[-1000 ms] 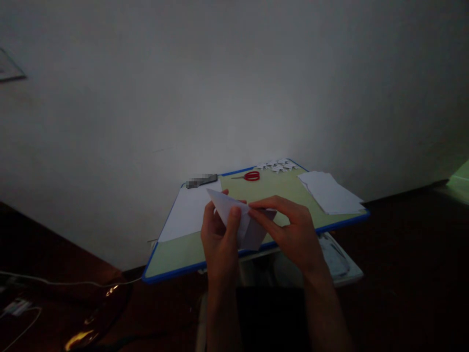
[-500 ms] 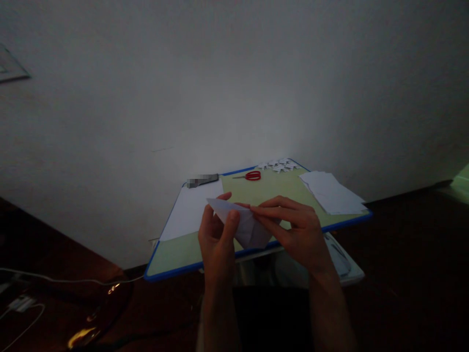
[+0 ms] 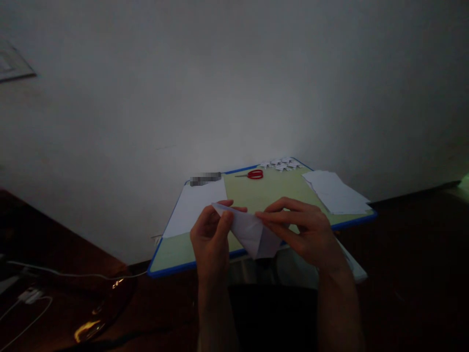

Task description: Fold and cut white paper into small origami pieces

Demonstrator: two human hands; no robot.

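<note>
Both of my hands hold a folded white paper (image 3: 252,234) in the air above the near edge of a small table. My left hand (image 3: 210,242) pinches the paper's upper left corner between thumb and fingers. My right hand (image 3: 306,232) grips its right side, fingers stretched along the fold. The paper tapers to a point hanging downward between the hands.
The green, blue-edged table (image 3: 267,193) carries a white sheet (image 3: 194,208) at the left, a stack of white sheets (image 3: 335,193) at the right, red-handled scissors (image 3: 252,174) and several white paper cut-outs (image 3: 282,164) at the back. A white wall stands behind. Cables (image 3: 29,293) lie on the dark floor at left.
The paper has turned in my hands: its point now hangs lower and further right. My left hand shifted slightly left and my right hand slid right along the fold.
</note>
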